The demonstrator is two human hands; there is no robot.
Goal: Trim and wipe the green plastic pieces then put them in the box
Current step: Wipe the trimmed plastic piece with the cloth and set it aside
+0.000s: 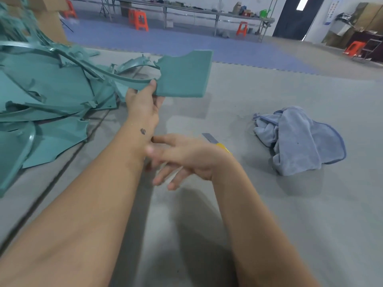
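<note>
A grey floor [269, 204] fills most of the view, with blue matting beyond it at 12 o'clock. At 9 o'clock lies a heap of green plastic pieces [45, 96], stacked loosely on each other. Just above the middle, toward 11 o'clock, the left hand [143, 104] holds up one green piece [184, 75] clear of the floor, thumb on its lower edge and fingers curled behind it; a thin curved strip runs from this piece back toward the heap. At 3 o'clock a crumpled blue cloth [298, 141] lies on the floor, well apart from the heap. At the centre the right hand [186, 160] hovers with fingers spread and relaxed, holding nothing, its fingertips near the left forearm. Just beyond it lies a yellow-handled knife [217, 142], partly hidden by the hand.
</note>
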